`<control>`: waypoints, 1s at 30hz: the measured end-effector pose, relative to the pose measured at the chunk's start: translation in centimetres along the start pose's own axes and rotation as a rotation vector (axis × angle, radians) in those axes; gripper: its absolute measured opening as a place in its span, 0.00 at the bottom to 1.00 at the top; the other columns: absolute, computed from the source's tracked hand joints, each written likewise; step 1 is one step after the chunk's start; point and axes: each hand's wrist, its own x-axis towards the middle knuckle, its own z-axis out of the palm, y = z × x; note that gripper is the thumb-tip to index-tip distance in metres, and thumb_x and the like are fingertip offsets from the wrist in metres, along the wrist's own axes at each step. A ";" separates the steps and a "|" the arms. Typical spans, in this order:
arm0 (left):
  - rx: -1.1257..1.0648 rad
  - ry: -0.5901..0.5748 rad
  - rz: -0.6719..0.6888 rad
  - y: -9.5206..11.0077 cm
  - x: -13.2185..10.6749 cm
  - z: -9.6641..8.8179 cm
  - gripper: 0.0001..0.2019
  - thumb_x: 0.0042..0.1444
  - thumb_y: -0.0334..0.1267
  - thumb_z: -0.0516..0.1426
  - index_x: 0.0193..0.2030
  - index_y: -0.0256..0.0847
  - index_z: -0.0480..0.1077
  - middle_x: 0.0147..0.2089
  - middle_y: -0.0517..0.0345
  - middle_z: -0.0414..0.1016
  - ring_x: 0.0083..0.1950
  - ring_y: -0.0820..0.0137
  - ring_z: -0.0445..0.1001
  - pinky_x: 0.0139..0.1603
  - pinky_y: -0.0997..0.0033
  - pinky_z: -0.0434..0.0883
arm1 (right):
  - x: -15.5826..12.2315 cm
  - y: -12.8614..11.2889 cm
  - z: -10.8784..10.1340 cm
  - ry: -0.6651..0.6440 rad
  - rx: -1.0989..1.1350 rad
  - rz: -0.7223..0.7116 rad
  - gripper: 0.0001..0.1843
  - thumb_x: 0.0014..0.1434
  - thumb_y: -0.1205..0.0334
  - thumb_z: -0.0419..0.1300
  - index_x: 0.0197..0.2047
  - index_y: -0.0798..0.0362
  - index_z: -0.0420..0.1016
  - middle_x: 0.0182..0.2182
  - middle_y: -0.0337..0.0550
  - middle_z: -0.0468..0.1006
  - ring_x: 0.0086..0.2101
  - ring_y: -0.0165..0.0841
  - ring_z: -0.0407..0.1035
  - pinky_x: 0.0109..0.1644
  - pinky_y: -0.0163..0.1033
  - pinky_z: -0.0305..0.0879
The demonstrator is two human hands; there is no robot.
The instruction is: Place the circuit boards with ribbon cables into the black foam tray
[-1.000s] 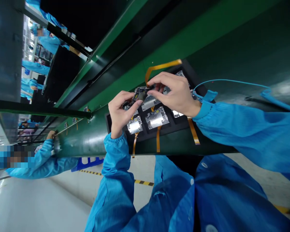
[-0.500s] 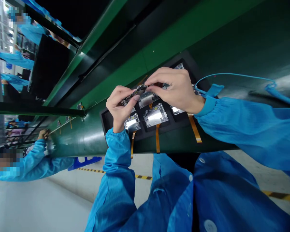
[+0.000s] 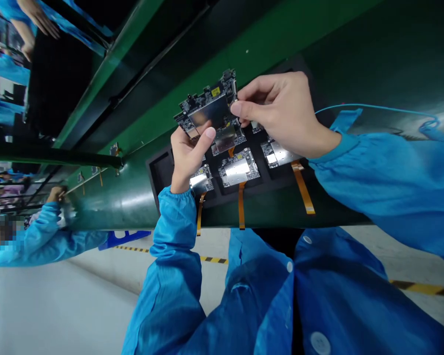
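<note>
Both my hands hold one circuit board (image 3: pixel 207 107) tilted up above a black foam tray (image 3: pixel 163 170). The board is dark with small parts and a shiny metal shield. My left hand (image 3: pixel 188 155) pinches its lower edge with thumb and fingers. My right hand (image 3: pixel 281 113) pinches its right edge. The tray lies on a green conveyor belt (image 3: pixel 133 207) and holds several more boards (image 3: pixel 240 172) with orange flex cables (image 3: pixel 240 209) hanging over its near edge. Part of the tray is hidden behind my hands.
A blue wrist strap cord (image 3: pixel 377 107) runs from my right cuff across the belt. A co-worker in a blue coat (image 3: pixel 48 236) works at the belt on the left. More people in blue stand at the far top left. Grey floor with yellow-black tape (image 3: pixel 212 259) lies below.
The board has been lifted from the tray and tilted up so its face shows. Both hands rose with it. The view shifted slightly.
</note>
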 end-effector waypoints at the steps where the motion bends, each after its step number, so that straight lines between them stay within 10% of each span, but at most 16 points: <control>1: -0.064 0.003 0.001 0.0 -0.1 0.1 0.22 0.68 0.63 0.64 0.51 0.47 0.80 0.51 0.55 0.82 0.64 0.48 0.83 0.57 0.46 0.85 | 0.0 -0.1 0.0 -0.008 0.013 0.029 0.24 0.56 0.37 0.80 0.33 0.45 0.79 0.34 0.39 0.85 0.36 0.38 0.75 0.50 0.55 0.83; 8: -0.544 0.011 0.000 1.3 -0.1 0.7 0.24 0.61 0.63 0.70 0.37 0.41 0.79 0.36 0.57 0.81 0.50 0.56 0.89 0.46 0.62 0.88 | 0.5 1.1 0.1 -0.025 0.260 0.093 0.16 0.55 0.52 0.83 0.27 0.45 0.82 0.26 0.38 0.79 0.28 0.34 0.72 0.37 0.47 0.78; 19: -0.680 -0.011 -0.189 1.8 -0.2 0.9 0.19 0.60 0.51 0.73 0.33 0.39 0.75 0.33 0.58 0.79 0.34 0.65 0.87 0.25 0.76 0.80 | 0.6 -0.3 0.3 0.015 0.361 0.265 0.17 0.59 0.73 0.78 0.23 0.53 0.80 0.20 0.37 0.73 0.23 0.28 0.67 0.28 0.37 0.69; 30: -0.700 0.060 -0.208 2.1 -0.1 0.7 0.19 0.61 0.45 0.74 0.30 0.39 0.71 0.29 0.62 0.76 0.27 0.70 0.83 0.20 0.81 0.75 | 0.4 0.5 0.1 -0.088 0.406 0.136 0.18 0.59 0.55 0.81 0.30 0.53 0.79 0.23 0.32 0.74 0.24 0.27 0.70 0.28 0.35 0.71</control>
